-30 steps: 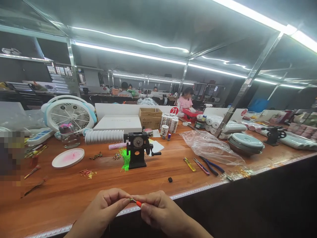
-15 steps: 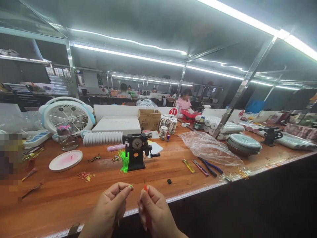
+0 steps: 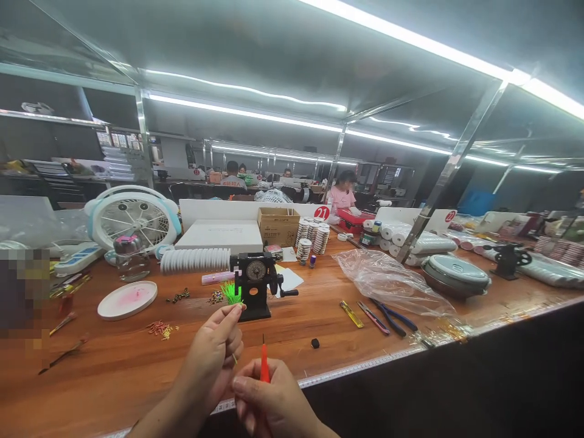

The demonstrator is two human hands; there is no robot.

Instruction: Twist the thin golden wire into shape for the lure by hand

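Observation:
My left hand [image 3: 218, 347] is closed in a pinch. Its fingertips overlap in view with the bundle of thin bright green strands [image 3: 232, 293], and whether they touch it I cannot tell. Whatever lies in that pinch is too small to name; a thin yellowish end pokes out below the fingers. Lower and to the right, my right hand [image 3: 274, 395] grips an orange-handled needle tool [image 3: 264, 364] whose thin dark tip points up. A black hand-cranked counter winder [image 3: 255, 286] stands behind the hands, with white spools in a row on its left side.
Small red and yellow pieces [image 3: 160, 329] lie left, near a white dish [image 3: 128, 300]. Right are a yellow cutter [image 3: 351, 314], blue-handled pliers [image 3: 395, 319], a black lump [image 3: 315, 344] and clear plastic [image 3: 387, 280]. A measuring tape [image 3: 356, 369] lines the front edge. A co-worker [image 3: 343, 198] sits beyond.
My left hand has moved forward and up to the green strands, away from the right hand. My right hand has dropped slightly and moved left, showing more of the orange tool.

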